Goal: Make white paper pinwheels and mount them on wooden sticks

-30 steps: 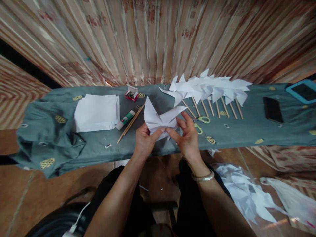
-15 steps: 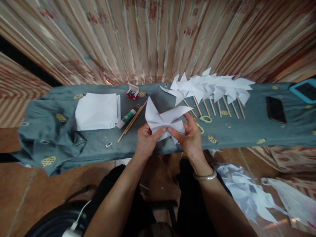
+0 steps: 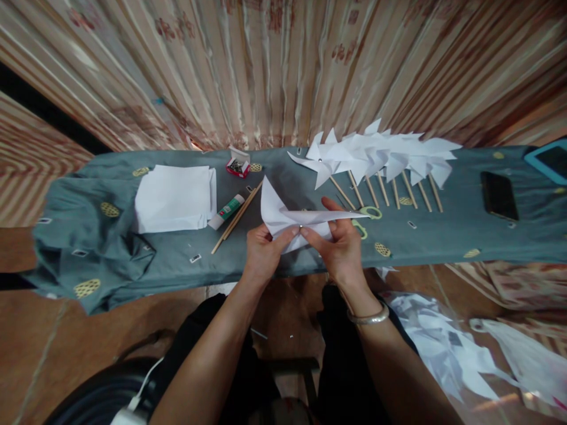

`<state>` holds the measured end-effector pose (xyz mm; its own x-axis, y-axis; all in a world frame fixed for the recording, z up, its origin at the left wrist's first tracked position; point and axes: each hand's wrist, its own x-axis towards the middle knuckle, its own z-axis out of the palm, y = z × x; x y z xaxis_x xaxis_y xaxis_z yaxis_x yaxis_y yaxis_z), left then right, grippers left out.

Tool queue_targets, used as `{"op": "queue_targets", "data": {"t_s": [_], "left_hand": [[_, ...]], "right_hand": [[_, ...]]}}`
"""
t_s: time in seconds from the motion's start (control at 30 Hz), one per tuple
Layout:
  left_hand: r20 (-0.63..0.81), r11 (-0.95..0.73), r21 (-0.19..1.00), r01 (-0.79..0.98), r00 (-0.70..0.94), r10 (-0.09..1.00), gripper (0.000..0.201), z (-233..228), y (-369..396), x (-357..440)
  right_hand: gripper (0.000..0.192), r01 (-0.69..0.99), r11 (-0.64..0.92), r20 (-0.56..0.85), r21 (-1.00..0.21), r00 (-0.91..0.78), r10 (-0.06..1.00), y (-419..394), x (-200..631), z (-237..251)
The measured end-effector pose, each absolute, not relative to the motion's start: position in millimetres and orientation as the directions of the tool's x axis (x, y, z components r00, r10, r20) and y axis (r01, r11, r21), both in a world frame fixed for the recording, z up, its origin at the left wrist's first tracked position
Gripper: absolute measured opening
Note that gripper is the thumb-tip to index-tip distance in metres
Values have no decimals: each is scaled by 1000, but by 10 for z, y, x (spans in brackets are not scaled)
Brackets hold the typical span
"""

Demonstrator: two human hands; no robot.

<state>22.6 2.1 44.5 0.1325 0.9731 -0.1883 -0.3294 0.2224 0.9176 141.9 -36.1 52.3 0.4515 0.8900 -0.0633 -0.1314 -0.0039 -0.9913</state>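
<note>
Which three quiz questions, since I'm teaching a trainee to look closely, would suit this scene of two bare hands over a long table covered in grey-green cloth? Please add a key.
1. Multiple choice: which lies right beside the green-and-white cylindrical glue stick?
a) the black rectangular phone
b) the slim tan wooden sticks
c) the blue-framed tablet

2. True or false: the small red cardboard box is shut.

3. Fill in the blank: the bare left hand and bare right hand together hold a folded white piece of ____.

Key:
1. b
2. False; its flap is up and small metallic items show inside.
3. paper
</note>
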Motion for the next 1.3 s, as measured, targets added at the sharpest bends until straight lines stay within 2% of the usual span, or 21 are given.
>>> {"op": "queue_targets", "data": {"t_s": [0.57,0.77,1.03,1.3], "left_hand": [[-213,244,916,-318,128,969,25,458,18,208],[-216,243,924,-295,121,969,26,456,15,201],[-219,239,938,-252,103,970,26,457,13,185],[-217,238,934,-267,104,970,26,444,20,196]], "right_hand": [[68,-70,-26,-54,-997,429,902,-352,1437,532],[69,-113,-30,-76,-993,424,902,-350,1437,513],[66,-85,-21,-55,-996,411,910,-350,1444,480],[55,-119,13,-40,-993,436,899,-339,1419,462]]}}
